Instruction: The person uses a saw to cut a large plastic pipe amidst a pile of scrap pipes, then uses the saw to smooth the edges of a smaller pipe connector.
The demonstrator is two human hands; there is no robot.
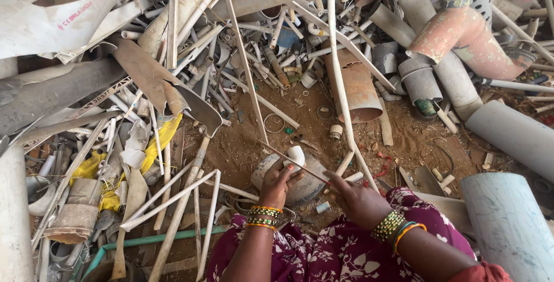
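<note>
the left hand (pixel 278 182) grips a short white pipe piece (pixel 296 156), fingers curled around its lower end so its rounded top pokes up at twelve o'clock from the fist. the right hand (pixel 353 198) sits just at three o'clock of it, fingers pinched narrow on a thin strip (pixel 297 162) that runs up toward ten o'clock and crosses in front of the white piece. both wrists carry stacked bangles (pixel 263 215), and the forearms rest over a maroon flowered cloth (pixel 334 253).

directly under the hands lies a round grey stone (pixel 306 187) on bare brown dirt (pixel 242 143). at eleven o'clock of the hands a yellow scrap (pixel 164 135) hangs among thin white sticks. at one o'clock stands a rusty-brown pipe section (pixel 359 88), and further out at two o'clock a pinkish bent pipe (pixel 470 39). a wide pale blue pipe (pixel 511 224) lies at three o'clock, near the frame's edge. a green pipe (pixel 156 240) runs along at eight o'clock.
</note>
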